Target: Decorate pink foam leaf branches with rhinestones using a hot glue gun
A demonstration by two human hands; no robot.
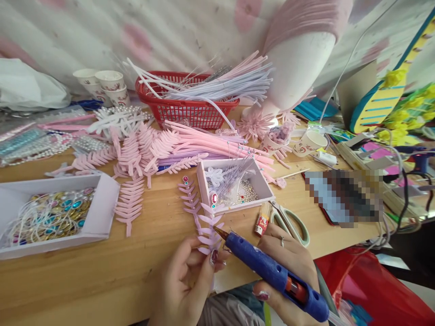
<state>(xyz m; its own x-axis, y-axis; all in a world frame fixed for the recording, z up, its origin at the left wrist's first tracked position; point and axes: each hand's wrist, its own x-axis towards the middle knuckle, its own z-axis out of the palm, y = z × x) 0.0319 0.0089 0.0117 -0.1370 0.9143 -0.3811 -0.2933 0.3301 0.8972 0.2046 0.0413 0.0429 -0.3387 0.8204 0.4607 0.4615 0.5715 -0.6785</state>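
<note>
My left hand (pixel 192 276) pinches the lower part of a light purple leaf sprig (pixel 209 231) near the table's front edge. Red and blue gems sit at the sprig's top. In my right hand (pixel 292 267) is a blue glue gun (pixel 265 262), its tip pointing left and up, at or very close to the sprig's leaves. Whether the tip touches them I cannot tell. Another purple sprig (pixel 190 201) with gems lies just left of a white box (pixel 234 206) of pearls and pins. A pink leaf sprig (pixel 129 201) lies farther left.
A white box (pixel 108 208) of gems stands at the left. Behind are pink stems (pixel 210 142) and a red basket (pixel 190 113) of pipe cleaners. Scissors (pixel 295 224), a glue stick (pixel 263 219) and a phone (pixel 326 199) lie at the right, with cables beyond.
</note>
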